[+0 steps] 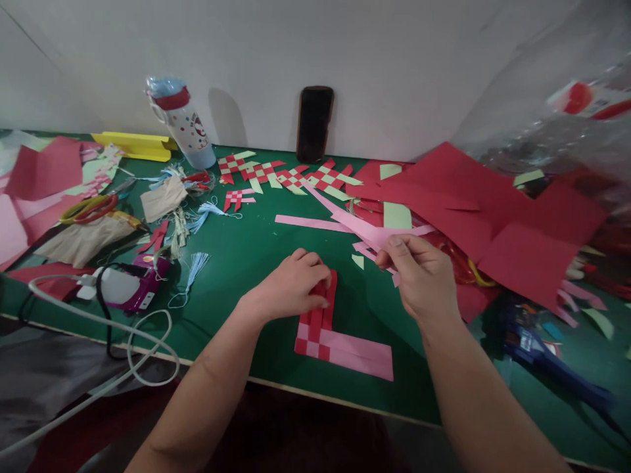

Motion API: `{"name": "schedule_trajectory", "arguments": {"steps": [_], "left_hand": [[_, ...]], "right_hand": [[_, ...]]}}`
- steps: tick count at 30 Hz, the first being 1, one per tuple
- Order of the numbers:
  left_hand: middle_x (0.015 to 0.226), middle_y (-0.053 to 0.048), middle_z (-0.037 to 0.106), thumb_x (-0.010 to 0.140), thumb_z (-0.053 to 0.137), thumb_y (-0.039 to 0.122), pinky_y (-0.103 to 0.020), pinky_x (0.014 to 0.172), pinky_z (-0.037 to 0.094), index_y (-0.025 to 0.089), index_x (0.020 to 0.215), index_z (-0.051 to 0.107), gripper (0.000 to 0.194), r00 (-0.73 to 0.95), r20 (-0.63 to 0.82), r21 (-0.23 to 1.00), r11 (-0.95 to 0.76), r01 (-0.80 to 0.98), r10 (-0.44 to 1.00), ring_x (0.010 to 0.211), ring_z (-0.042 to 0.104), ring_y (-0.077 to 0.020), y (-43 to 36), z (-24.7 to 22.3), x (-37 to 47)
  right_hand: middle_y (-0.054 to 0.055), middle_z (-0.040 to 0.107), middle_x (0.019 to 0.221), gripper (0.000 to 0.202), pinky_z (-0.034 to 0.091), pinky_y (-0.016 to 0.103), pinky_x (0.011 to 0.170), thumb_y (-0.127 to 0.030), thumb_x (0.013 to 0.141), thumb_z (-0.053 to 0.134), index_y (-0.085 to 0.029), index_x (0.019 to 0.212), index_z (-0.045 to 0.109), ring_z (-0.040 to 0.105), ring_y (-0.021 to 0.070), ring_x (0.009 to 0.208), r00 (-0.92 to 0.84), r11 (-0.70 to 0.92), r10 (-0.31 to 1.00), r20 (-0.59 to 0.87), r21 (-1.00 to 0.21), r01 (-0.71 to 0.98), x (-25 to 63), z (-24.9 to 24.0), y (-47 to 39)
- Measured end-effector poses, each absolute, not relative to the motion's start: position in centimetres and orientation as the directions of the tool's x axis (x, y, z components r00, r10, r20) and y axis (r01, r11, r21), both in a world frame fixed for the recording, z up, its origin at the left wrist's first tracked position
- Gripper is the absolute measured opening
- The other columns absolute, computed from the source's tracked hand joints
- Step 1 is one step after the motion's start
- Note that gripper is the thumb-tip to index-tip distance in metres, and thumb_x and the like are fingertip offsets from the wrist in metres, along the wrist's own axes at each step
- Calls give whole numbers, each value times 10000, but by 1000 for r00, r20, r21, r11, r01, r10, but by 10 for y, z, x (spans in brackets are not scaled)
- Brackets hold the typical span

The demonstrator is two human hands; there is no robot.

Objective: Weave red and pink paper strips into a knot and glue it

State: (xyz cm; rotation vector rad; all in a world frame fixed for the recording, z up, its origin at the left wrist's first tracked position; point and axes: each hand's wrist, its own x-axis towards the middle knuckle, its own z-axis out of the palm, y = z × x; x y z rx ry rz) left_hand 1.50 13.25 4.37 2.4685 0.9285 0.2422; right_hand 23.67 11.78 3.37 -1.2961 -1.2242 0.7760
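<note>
My left hand [302, 286] is over the red paper strips [326, 315], its fingers bent down onto them and covering part of them. Those strips interlace with pink paper strips [362, 355] in a small checkered corner, making an L shape flat on the table. Up and to the right, my right hand [419, 266] pinches a pink paper strip [369, 230] between thumb and fingers, raised over other paper pieces. One more pink strip [310, 223] lies flat to the left of it.
Woven red and green paper pieces [296, 177] line the wall beside a phone [315, 125] and a bottle [185, 125]. Red sheets [444, 190] and a blue corded tool [552, 361] lie right. Scissors [89, 209], tassels [197, 266] and a white cable [142, 328] are left.
</note>
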Motion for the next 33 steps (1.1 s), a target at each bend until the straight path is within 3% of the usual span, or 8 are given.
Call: {"name": "schedule_trajectory", "arguments": {"steps": [3,7,10,17,23,29,33], "left_hand": [[918,-22,605,875,619,197,-324,841,453,180,892,587,39,612,217,553,-613,565,760,899,555,-181,130,44,19],[988,-33,613,904,568,186,-271,703,490,200,1203,516,304,401,384,626,-554,549,832,850,594,-158,123,39,29],[1021,-47,630,917,531,181,-297,760,516,208,1296,487,383,427,424,586,-602,543,799,882,610,-166,121,37,33],[1016,-69,652,878,436,85,-318,837,533,191,1188,606,369,465,460,517,-654,552,756,932,627,-179,123,33,32],[976,-69,645,908,446,117,-293,779,530,189,1144,645,317,408,482,589,-632,504,775,902,624,-169,123,33,32],[1187,-98,604,881,551,143,-371,904,497,209,1095,669,253,290,515,630,-585,510,807,1082,576,-215,126,31,31],[1086,-55,695,940,521,201,-355,913,483,212,968,652,134,285,458,720,-539,437,842,1068,604,-199,125,37,31]], "right_hand": [[-11,611,631,330,485,252,607,-450,893,598,-209,673,647,563,119,606,174,152,966,192,-963,221,236,37,115],[-8,618,625,353,455,248,581,-469,910,564,-209,682,637,550,116,582,28,132,989,148,-944,303,232,46,109],[-2,631,621,330,460,260,582,-486,894,576,-210,732,656,559,128,580,-95,156,987,131,-923,351,227,52,104],[16,681,786,248,490,283,633,-444,833,659,-215,919,701,606,160,694,-246,180,964,103,-932,315,217,53,99],[2,642,754,147,468,284,642,-358,839,675,-215,808,682,562,143,674,-274,232,949,154,-932,279,218,52,97],[18,656,823,68,475,293,658,-307,821,717,-243,800,711,581,153,743,-334,276,912,237,-959,71,222,51,96],[9,639,779,71,475,283,563,-354,807,736,-288,833,736,568,143,670,-249,187,936,249,-951,-246,226,50,99]]}}
